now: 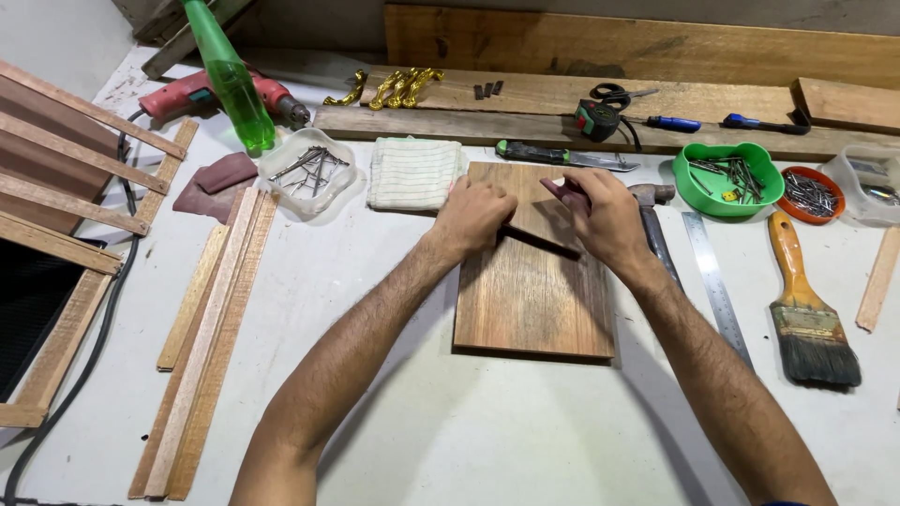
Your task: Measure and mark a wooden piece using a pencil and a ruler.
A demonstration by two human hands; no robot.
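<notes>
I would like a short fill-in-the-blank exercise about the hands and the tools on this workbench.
1. Both hands, left hand and right hand, rest on a ____ board.
2. The bowl of nails is ____ in colour.
3. The paintbrush lies to the ____ of the steel ruler.
4. The folded cloth lies nearest the ____ hand.

Missing words: wooden; green; right; left
</notes>
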